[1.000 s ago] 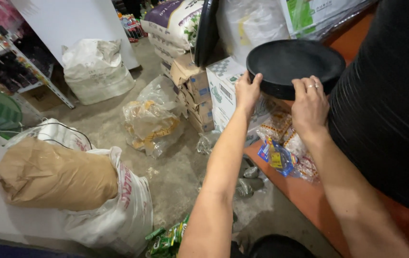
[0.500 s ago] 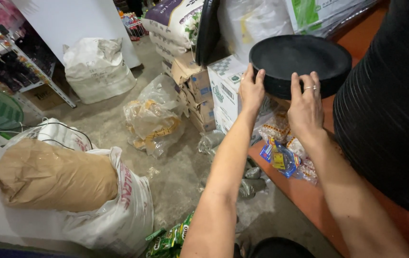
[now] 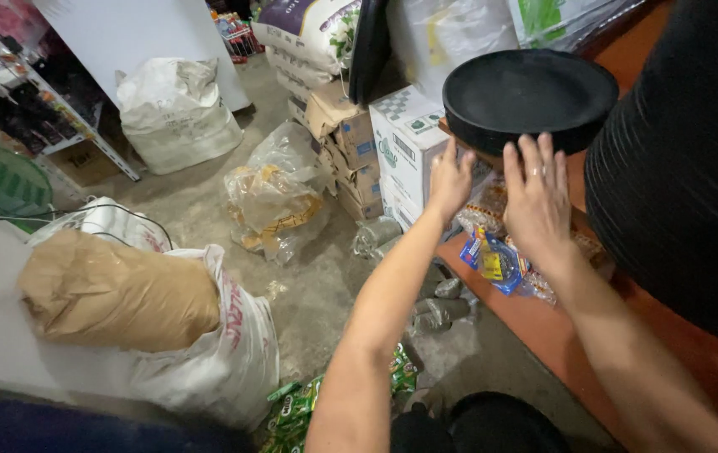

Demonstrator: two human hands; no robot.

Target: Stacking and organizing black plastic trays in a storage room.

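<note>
Head view, looking down over both forearms. A round black shallow plastic tray (image 3: 530, 94) sits at the far end of the reddish-brown counter (image 3: 543, 327), its near rim raised a little above the counter surface; whether it rests on something beneath cannot be told. Left hand (image 3: 450, 178): fingers spread loosely, palm turned toward the tray's near-left rim, fingertips just beside the rim; contact not clear. Right hand (image 3: 537, 200): fingers splayed wide and pointing up at the tray's near edge, fingertips at or just under the rim, a ring on one finger; holds nothing. Neither hand closes around the tray. Under the right hand, on the counter, lie clear plastic packets with blue and yellow contents (image 3: 495, 262). Just left of the tray stands a white cardboard box with green print (image 3: 403, 147), next to stacked brown cardboard cartons (image 3: 349, 151). On the grey concrete floor (image 3: 317, 294): a clear plastic bag of yellowish goods (image 3: 273, 200), a white woven sack tied at the top (image 3: 176, 113), and nearer the camera a large white sack with a brown paper bag lying across it (image 3: 116, 294). Green foil sachets (image 3: 300, 411) lie on the floor below the left forearm.
</note>
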